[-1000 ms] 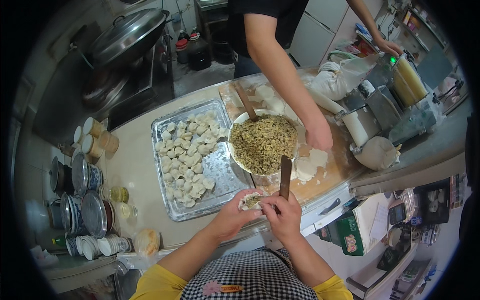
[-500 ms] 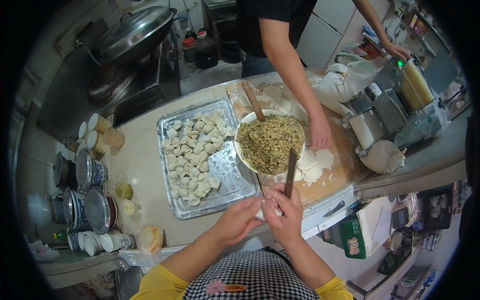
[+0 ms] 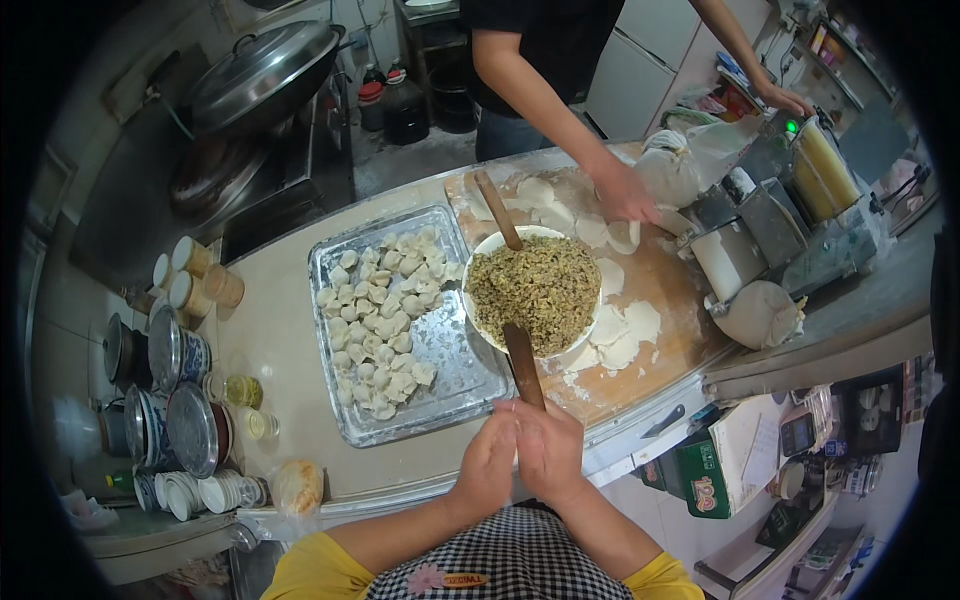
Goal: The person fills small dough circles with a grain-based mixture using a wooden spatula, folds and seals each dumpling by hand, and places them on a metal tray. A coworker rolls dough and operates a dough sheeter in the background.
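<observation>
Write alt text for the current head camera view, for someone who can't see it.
A person's left hand and right hand press together, hiding anything between them, a flat brown stick jutting from the right. Beyond are a metal tray of dumplings and a white bowl of chopped filling; opposite, a co-worker's hand is near pale dough rounds.

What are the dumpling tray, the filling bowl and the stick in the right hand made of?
Dumpling tray: metal, judging by its silvery sheen; exact metal unclear. Filling bowl: perhaps enamel, ceramic or plastic; mainly its smooth white rim shows. Stick: probably wood, given its dull brown surface.
</observation>
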Available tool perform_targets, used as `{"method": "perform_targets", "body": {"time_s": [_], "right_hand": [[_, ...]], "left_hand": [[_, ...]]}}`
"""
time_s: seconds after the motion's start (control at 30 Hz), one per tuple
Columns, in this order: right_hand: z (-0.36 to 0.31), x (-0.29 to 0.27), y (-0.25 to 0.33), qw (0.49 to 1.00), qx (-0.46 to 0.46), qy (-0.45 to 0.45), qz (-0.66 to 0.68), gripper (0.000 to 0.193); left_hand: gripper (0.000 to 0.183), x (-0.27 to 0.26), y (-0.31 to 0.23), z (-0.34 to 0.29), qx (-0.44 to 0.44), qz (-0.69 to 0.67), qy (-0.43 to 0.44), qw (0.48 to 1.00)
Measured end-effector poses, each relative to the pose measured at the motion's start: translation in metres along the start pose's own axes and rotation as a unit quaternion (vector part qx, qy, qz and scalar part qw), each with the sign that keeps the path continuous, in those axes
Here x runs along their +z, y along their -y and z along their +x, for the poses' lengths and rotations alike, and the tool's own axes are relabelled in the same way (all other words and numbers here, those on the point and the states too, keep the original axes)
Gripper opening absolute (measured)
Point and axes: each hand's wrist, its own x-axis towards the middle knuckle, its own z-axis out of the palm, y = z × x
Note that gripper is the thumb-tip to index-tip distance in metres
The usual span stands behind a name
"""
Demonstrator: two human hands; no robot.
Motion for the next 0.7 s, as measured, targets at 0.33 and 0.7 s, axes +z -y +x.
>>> {"method": "perform_targets", "body": {"time_s": [0.33,0.7], "right_hand": [[-0.009,-0.002,0.002,0.990,0.119,-0.049,0.050,0.012],[-0.015,-0.037,0.003,0.883,0.363,0.111,0.275,0.013]], "left_hand": [[0.037,-0.011,-0.016,0.026,-0.133,-0.367,0.037,0.920],[0.020,-0.045,-0.011,0.005,-0.065,0.099,0.076,0.990]]}}
